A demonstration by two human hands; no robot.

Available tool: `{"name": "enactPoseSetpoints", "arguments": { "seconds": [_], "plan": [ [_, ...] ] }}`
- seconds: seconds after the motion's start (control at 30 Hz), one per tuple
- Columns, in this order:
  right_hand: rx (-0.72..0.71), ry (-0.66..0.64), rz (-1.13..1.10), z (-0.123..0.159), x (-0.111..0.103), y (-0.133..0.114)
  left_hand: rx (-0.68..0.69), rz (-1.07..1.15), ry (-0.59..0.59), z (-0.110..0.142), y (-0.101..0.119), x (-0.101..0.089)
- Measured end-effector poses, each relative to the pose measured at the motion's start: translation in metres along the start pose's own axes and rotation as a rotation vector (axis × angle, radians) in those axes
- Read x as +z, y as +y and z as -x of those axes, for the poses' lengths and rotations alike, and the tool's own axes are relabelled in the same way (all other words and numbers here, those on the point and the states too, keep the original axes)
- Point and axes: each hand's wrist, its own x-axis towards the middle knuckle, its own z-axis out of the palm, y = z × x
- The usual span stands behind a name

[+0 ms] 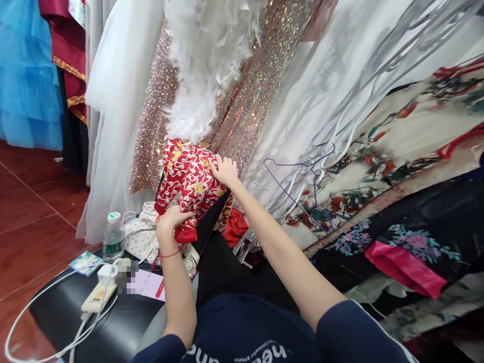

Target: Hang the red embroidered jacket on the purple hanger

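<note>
"Where's the red garment (192, 174)?"

"Just left of the middle of the view. Make it the centre of the clock, with twelve toward the top."

"And the person's hands?"

"Both are on it. The left hand (171, 219) is at seven, near the lower edge, thumb laid across the cloth. Its other fingers are mostly hidden, so I can't tell if they're clamped. The right hand (226, 171) is at three, fingers slightly spread and bent over the side. I can't tell whether it pinches the fabric or only rests there. The two hands are apart, with patterned cloth between them."

"What's the pattern?"

"White squiggles and gold motifs on red."

"What's around it?"

"At twelve, white feathers (192, 96) hang right down to its top edge, with a sequined gown (149, 131) behind. Out at ten there's a blue dress (30, 101). At three, past the right hand, a purple hanger (291, 164); farther out at four, a pink cloth (406, 269)."

"And lower left?"

"A dotted cloth (140, 232) and a bottle (114, 242) toward eight. At seven, a power strip (97, 298) with a white charger (107, 275), on a black seat (53, 312)."
</note>
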Motion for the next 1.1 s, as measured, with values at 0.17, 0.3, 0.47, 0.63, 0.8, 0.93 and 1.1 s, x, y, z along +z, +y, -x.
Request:
{"name": "enactPoseSetpoints", "arguments": {
  "seconds": [0.17,0.3,0.47,0.63,0.8,0.93,1.1],
  "plan": [
    [-0.158,-0.112,-0.018,0.005,-0.011,0.019,0.068,-0.134,0.064,0.024,0.007,-0.014],
    [-0.491,-0.063,-0.071,0.026,-0.031,0.035,0.191,0.028,0.282,0.061,0.03,-0.012],
    [-0.907,0.051,-0.243,0.046,-0.066,0.035,0.462,0.358,0.391,0.119,0.073,0.006],
    [-0.27,0.29,-0.718,0.025,-0.078,0.096,0.697,0.361,0.54,0.153,0.085,0.003],
    [0.057,0.518,-0.912,0.054,-0.074,0.18,0.694,0.231,0.786,0.127,0.101,0.016],
    [0.302,0.542,-0.957,0.12,-0.057,0.212,0.65,0.109,0.743,0.095,0.143,0.034],
    [0.509,0.435,-0.917,0.184,-0.012,0.222,0.871,-0.19,0.094,0.076,0.2,0.064]
  ]
}}
